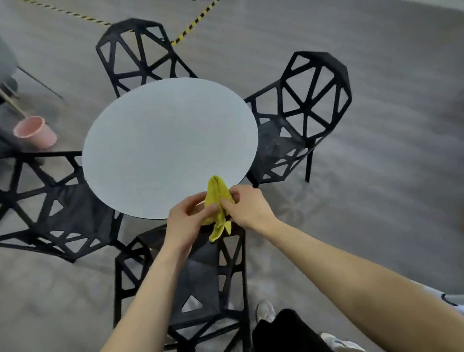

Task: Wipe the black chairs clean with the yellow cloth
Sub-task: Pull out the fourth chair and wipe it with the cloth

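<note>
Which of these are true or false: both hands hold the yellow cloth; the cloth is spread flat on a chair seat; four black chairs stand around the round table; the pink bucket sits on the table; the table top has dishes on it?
1. Both hands hold the yellow cloth. True: the left hand and right hand grip it.
2. The cloth is spread flat on a chair seat. False: it is bunched up, held above the table edge and the nearest chair.
3. Four black chairs stand around the table. True.
4. The pink bucket sits on the table. False: it is on the floor.
5. The table holds dishes. False: none show.
</note>
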